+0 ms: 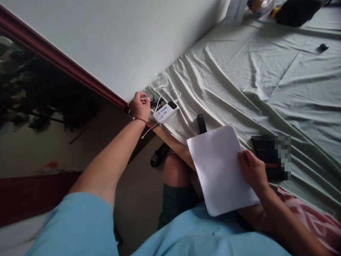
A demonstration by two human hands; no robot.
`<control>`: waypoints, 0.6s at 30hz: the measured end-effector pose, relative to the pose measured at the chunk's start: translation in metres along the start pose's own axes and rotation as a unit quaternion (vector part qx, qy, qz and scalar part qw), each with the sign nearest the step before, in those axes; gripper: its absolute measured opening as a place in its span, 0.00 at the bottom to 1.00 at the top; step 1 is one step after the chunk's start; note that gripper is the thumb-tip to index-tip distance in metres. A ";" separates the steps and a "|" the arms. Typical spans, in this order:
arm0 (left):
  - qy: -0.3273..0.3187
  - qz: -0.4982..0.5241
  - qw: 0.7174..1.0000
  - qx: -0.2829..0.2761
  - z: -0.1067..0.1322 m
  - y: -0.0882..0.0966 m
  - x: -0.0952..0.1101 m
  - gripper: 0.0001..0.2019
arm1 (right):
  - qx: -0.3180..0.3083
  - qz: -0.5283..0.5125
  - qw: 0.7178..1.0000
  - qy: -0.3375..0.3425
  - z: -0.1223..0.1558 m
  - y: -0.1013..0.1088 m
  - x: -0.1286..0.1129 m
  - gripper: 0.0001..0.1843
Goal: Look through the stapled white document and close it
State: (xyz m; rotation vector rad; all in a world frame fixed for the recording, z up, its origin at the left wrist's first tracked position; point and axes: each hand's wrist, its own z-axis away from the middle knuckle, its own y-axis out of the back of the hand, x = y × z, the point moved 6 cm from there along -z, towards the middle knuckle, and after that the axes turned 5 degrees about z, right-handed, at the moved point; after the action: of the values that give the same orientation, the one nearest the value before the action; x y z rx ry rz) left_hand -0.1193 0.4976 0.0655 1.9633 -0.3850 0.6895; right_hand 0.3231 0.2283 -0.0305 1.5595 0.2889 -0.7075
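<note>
Only one print shows: a blue label with white marks on the white power bank (165, 112), a little left of the frame's centre. The letters are too small and blurred to read. No other text, number or sign is legible.

Pale wall (119, 42) over a dark red baseboard (66, 64) — wrinkled grey-green bedsheet (266, 78), dim brown floor (133, 213).

White paper sheet (220, 167) (blank) overhangs bed edge.
</note>
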 end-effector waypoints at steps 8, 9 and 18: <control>-0.035 -0.087 0.991 -0.093 -0.070 -0.030 0.029 0.25 | -0.027 -0.003 1.000 -0.014 0.000 0.001 -0.001 0.20; -0.016 -0.085 0.992 -0.095 -0.075 -0.034 0.030 0.29 | -0.028 -0.004 0.999 -0.016 0.000 0.002 -0.001 0.20; 0.012 -0.143 0.981 -0.127 -0.111 -0.071 0.037 0.45 | -0.062 0.000 0.997 -0.039 -0.006 0.006 0.001 0.20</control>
State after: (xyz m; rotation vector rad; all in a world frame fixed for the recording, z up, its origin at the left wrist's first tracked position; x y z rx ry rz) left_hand -0.0860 0.6301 0.0777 1.7210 -0.1611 0.4531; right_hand 0.3288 0.2329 -0.0270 1.4107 0.2700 -0.7362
